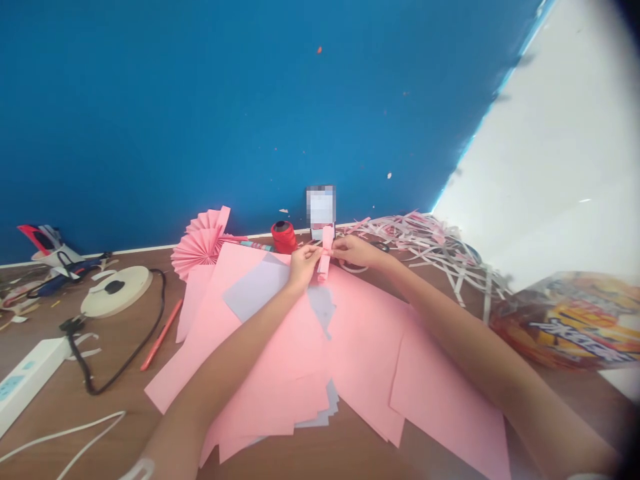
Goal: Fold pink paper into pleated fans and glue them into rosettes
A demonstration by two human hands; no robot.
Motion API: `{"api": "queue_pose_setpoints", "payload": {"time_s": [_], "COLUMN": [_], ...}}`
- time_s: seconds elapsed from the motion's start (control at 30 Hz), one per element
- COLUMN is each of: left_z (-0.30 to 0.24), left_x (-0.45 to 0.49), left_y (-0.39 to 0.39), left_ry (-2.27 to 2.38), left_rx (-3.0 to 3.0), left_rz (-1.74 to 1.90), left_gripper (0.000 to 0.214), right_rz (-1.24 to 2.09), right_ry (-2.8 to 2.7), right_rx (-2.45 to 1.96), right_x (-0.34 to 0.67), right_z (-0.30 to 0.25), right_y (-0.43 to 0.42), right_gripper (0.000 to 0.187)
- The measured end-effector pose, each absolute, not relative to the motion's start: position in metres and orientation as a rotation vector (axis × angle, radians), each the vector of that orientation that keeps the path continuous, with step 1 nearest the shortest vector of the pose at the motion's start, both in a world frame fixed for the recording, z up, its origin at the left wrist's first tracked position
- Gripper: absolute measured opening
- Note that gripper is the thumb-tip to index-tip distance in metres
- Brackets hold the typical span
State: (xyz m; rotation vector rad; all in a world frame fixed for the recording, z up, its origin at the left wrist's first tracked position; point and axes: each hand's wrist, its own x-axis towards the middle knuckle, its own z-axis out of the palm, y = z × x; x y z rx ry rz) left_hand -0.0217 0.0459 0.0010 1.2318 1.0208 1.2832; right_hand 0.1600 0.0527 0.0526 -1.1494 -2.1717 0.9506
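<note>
Pink paper strip (325,257), one, grasped by two grips, left hand (303,264), right hand (353,251)

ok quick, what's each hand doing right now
Left hand: closed, pinching the folded pink paper strip.
Right hand: closed, pinching the same strip from the other side.

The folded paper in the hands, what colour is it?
The folded paper strip is pink, seen best in the head view.

No readable text, snack bag (570,320) lettering illegible
</note>
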Motion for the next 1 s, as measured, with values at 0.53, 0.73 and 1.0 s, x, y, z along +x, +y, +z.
{"api": "queue_pose_setpoints", "payload": {"time_s": [0.53,0.73,1.0], "left_z": [0.001,0.000,0.007], "left_x": [-0.022,-0.018,-0.016], "left_y": [0.048,0.048,0.044], "left_ry": [1.135,0.990,1.058], "left_rx": [1.513,1.388,1.399], "left_rz": [1.281,1.140,1.091], "left_gripper": [0.034,0.031,0.013], "right_rz": [0.994,1.010,1.105], "right_ry": [-2.099,-1.998,-1.897], "right_rx": [-1.178,-1.151,-1.162], "right_x": [0.165,0.160,0.160], "right_z": [0.051,0.037,0.031], "right_y": [0.056,0.062,0.065], "right_gripper": [0.030,0.020,0.015]}}
